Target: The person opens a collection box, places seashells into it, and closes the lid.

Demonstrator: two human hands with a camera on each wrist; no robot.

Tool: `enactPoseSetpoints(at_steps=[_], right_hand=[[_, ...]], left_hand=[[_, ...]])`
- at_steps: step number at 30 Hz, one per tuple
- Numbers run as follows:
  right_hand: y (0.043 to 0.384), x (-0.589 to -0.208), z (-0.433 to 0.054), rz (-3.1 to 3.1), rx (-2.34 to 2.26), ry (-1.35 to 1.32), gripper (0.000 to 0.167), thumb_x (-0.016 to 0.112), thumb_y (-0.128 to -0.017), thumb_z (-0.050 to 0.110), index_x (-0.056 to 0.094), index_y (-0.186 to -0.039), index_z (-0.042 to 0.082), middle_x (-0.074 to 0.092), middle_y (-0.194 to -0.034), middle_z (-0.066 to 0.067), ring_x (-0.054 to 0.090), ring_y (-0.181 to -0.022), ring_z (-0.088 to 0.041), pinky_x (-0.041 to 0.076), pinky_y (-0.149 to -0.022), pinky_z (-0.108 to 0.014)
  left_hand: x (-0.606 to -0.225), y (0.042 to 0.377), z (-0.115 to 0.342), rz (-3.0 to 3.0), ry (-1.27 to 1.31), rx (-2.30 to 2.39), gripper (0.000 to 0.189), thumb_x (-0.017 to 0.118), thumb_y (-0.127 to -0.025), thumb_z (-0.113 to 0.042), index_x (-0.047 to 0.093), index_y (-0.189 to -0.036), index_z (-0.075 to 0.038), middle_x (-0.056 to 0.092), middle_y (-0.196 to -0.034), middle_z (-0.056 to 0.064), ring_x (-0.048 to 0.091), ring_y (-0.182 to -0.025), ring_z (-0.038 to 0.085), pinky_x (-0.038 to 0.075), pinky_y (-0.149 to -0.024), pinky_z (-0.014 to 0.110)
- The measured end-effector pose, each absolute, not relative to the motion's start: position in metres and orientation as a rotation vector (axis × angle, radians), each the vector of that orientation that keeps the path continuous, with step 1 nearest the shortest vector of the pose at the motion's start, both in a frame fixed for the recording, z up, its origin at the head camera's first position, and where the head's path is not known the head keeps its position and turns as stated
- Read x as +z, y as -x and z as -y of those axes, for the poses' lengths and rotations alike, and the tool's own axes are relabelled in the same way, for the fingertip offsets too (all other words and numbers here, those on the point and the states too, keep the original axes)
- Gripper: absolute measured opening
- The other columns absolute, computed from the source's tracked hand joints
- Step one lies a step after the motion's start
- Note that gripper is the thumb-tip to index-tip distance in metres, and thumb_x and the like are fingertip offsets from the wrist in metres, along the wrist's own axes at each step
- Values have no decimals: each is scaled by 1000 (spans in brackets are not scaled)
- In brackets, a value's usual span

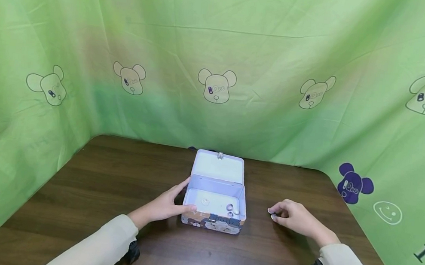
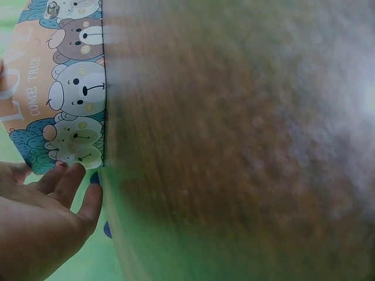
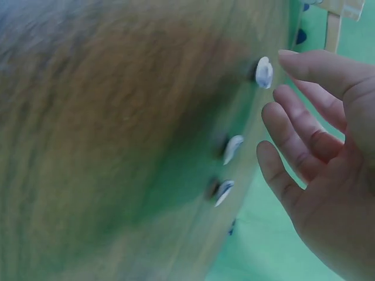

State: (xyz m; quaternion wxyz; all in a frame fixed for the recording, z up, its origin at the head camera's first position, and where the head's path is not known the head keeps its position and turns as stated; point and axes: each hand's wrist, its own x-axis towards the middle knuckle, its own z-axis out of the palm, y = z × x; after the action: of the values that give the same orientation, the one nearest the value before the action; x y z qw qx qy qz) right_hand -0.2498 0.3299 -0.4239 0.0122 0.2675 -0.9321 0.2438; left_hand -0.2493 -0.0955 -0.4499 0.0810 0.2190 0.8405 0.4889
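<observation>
A hinged tin box [image 1: 212, 221] with cartoon bears stands with its lid raised. My left hand [image 1: 163, 206] rests at its left front corner, thumb over the front rim and fingers fairly straight along the side. The left wrist view shows that hand [image 2: 47, 225] against the tin's end. Inside lie several small shiny shell-like pieces [image 1: 229, 207]. To the right, my right hand [image 1: 298, 219] hovers low over the table. In the right wrist view its relaxed fingers [image 3: 293, 143] are beside three small white shell-like pieces [image 3: 264, 73], with nothing visible between them.
The brown wooden table [image 1: 122, 175] carries the box near its middle. A green curtain [image 1: 183, 43] with printed bear heads hangs behind and along both sides. The raised lid [image 1: 218, 167] leans back toward the far table edge.
</observation>
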Motion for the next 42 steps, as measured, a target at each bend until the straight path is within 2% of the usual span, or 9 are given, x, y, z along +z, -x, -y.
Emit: enactPoseSetpoints(at_steps=[4, 17, 22, 36, 42], right_hand=[[248, -427, -333, 2915, 758, -844, 15, 78, -87, 9, 74, -101, 6, 65, -92, 1, 54, -75, -5, 48, -67, -28], [251, -433, -334, 2894, 744, -885, 16, 78, -85, 7, 73, -100, 6, 66, -91, 2, 60, -77, -9, 52, -70, -33], [251, -433, -333, 2886, 756, -892, 15, 78, -85, 5, 73, -100, 5, 68, -91, 1, 62, -79, -13, 52, -70, -33], [254, -436, -333, 2928, 777, -829, 8, 74, -87, 6, 70, -86, 12, 62, -77, 11, 54, -72, -2, 47, -67, -27], [254, -428, -330, 2921, 773, -835, 8, 72, -90, 6, 72, -87, 14, 65, -80, 12, 55, -73, -1, 48, -68, -28]], left_hand=[[-450, 250, 95, -2512, -653, 1467, 96, 75, -89, -45, 17, -163, -22, 20, -164, 13, 20, -148, 34, 23, -112, 63], [-448, 250, 96, -2511, -656, 1469, 96, 74, -90, -44, 17, -163, -20, 20, -164, 15, 20, -148, 36, 23, -111, 64], [-450, 251, 96, -2517, -640, 1460, 96, 75, -89, -46, 17, -163, -23, 20, -164, 14, 20, -148, 35, 23, -112, 63], [-454, 251, 95, -2500, -654, 1484, 97, 75, -89, -46, 16, -163, -21, 21, -163, 14, 28, -145, 35, 24, -111, 64], [-454, 251, 96, -2502, -658, 1480, 97, 75, -90, -46, 16, -163, -21, 21, -163, 14, 27, -145, 36, 24, -111, 64]])
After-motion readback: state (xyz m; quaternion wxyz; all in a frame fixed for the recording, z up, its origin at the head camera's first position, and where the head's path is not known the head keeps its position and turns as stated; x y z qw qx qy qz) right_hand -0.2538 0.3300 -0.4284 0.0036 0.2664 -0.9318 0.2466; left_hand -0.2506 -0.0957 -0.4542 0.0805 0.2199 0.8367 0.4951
